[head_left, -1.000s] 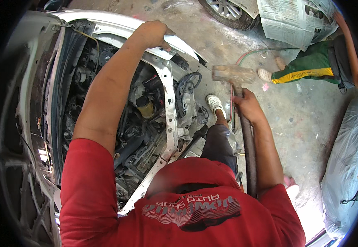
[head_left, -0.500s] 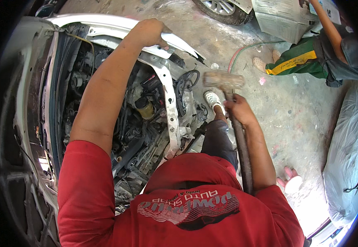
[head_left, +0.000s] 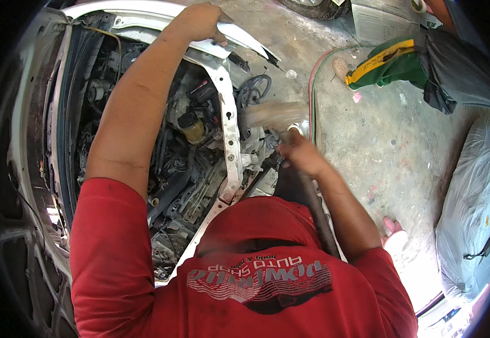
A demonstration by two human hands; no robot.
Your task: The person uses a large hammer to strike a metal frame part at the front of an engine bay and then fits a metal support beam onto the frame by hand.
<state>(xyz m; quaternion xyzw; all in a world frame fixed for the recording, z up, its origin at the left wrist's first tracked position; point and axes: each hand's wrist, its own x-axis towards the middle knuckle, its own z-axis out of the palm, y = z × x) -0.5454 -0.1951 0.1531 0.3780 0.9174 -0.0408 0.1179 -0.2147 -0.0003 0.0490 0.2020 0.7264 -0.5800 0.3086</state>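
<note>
My left hand grips the white fender at its front end, fingers curled over the edge. In my closed right hand is a sledgehammer with a long dark handle, its lower end running back beside my body. Its brownish head is smeared by motion and lies just right of the white radiator support frame. I cannot tell whether the head touches anything. Between my arms the open engine bay shows a reservoir with a dark cap and a loop of black hose.
The raised hood stands at the left. A person in green trousers with a yellow stripe is at the upper right, near a papered-over panel. Red and green hoses cross the concrete floor. A plastic-wrapped part lies at right.
My right hand has swung the sledgehammer leftward, bringing its head nearer the front frame. My left hand stays on the fender. The other person's body has shifted and leans lower.
</note>
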